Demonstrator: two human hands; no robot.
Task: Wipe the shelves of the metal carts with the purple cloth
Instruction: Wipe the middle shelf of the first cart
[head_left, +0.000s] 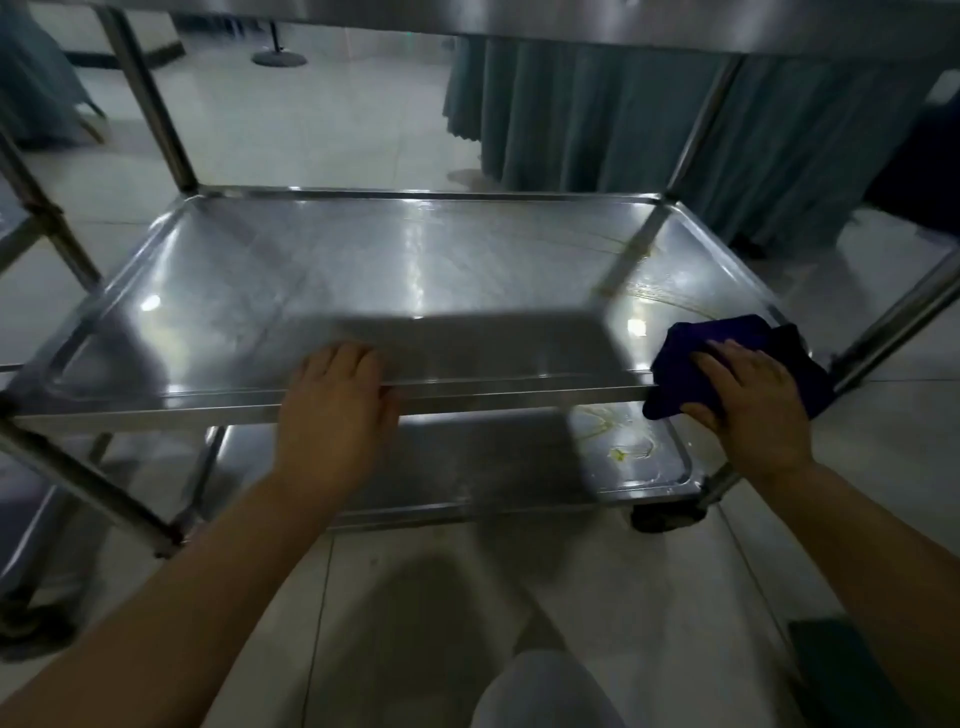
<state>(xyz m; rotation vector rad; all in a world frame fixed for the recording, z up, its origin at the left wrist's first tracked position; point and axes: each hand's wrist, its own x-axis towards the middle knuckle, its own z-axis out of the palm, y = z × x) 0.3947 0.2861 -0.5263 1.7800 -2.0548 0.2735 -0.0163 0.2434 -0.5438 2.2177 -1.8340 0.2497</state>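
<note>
A steel cart stands in front of me, its middle shelf (415, 260) filling the view. My left hand (337, 400) grips that shelf's near rim, fingers over the edge and thumb below it. At the shelf's near right corner, my right hand (748, 400) presses the purple cloth (727, 332), which is draped over the rim, with the thumb curled under the cloth. Yellowish streaks (670, 296) mark the shelf's right side. Below it, the bottom shelf (519, 467) shows a yellow smear (618, 454) near its right end.
The top shelf's (571, 21) underside runs across the top of the view. A second cart (31, 467) stands close on the left. Teal skirted tables (623, 114) are behind on the right. A caster (665, 517) rests on the tiled floor. My knee (540, 691) is low in view.
</note>
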